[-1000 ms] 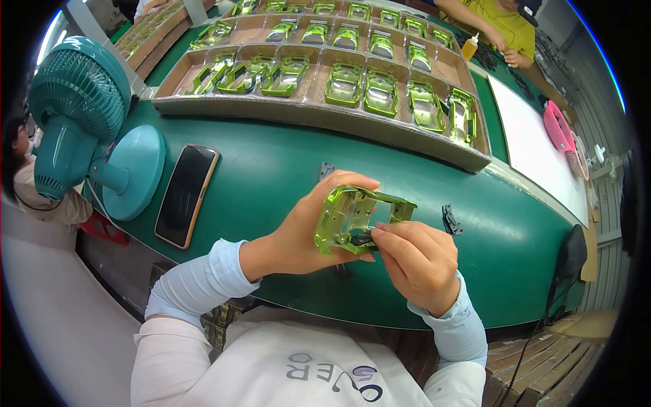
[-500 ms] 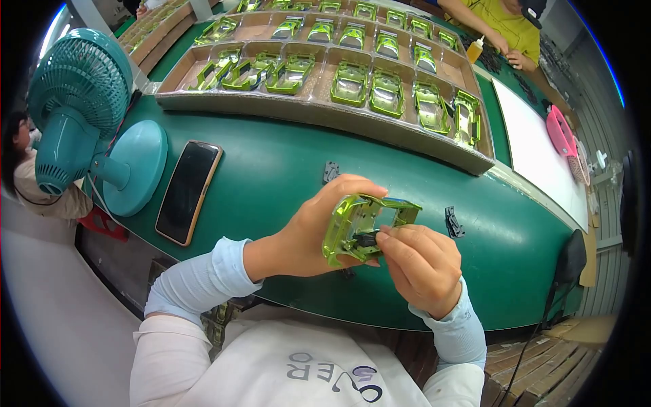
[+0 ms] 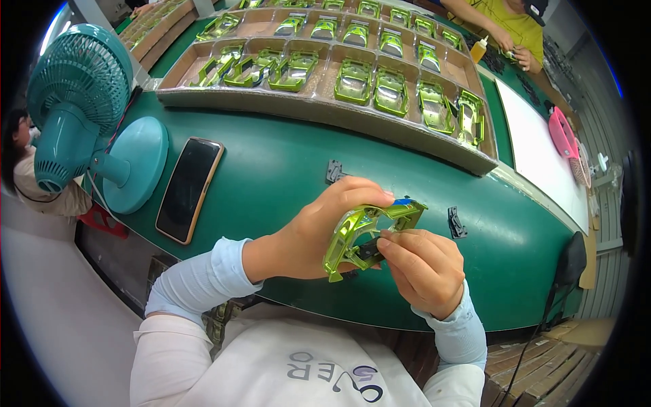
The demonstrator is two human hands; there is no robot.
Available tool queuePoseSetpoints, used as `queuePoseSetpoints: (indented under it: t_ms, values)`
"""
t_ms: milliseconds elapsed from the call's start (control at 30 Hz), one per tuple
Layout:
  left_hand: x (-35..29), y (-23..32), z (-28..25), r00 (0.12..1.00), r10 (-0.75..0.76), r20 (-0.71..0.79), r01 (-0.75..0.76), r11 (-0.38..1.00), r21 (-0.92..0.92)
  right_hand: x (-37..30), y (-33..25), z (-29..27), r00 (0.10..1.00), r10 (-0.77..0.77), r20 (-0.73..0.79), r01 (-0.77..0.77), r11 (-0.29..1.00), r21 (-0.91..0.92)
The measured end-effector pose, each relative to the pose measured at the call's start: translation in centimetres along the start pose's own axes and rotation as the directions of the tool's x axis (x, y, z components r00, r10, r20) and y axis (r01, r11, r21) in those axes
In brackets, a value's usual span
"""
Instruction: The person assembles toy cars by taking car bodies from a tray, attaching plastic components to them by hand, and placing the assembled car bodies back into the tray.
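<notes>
The right hand (image 3: pixel 424 271) pinched a small black plastic part (image 3: pixel 368 251) against the glossy lime-green toy car shell (image 3: pixel 366 230), which the left hand (image 3: pixel 319 230) gripped above the green table (image 3: pixel 271 169). Beyond lay a dark smartphone (image 3: pixel 188 188), then a cardboard tray (image 3: pixel 325 112) of similar shells.

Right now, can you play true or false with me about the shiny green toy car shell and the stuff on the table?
1. Both hands are on the green car shell. True: the left hand grips it and the right hand pinches a small dark part at it.
2. The phone lies face up beside the fan. True.
3. The fan is pink. False: it is teal.
4. The cardboard tray holds red cars. False: it holds more green car shells.
5. The car shell rests flat on the table. False: it is held up above it.
</notes>
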State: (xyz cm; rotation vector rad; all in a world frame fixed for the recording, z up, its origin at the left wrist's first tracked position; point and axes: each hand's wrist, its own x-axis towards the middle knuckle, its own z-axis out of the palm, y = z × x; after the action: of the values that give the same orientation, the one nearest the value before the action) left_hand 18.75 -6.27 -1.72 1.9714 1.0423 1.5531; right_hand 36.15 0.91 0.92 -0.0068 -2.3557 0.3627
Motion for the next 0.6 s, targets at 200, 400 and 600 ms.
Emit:
queuePoseSetpoints:
  t_ms: [200, 400, 600]
  values:
    - [0.07, -0.06, -0.36, 1.0, -0.01, -0.011, 0.01, 0.997, 0.072, 0.62, 0.16, -0.52, 0.996, 0.018, 0.086, -0.024, 0.997, 0.075]
    - [-0.21, 0.1, 0.11, 0.972, -0.217, -0.087, 0.212, 0.975, -0.065, 0.91, 0.17, -1.05, 0.956, 0.238, 0.17, -0.284, 0.894, 0.348]
    - [-0.17, 0.31, -0.23, 0.974, -0.228, -0.004, 0.227, 0.972, -0.052, 0.38, 0.2, -0.73, 0.895, 0.338, 0.29, -0.445, 0.713, 0.542]
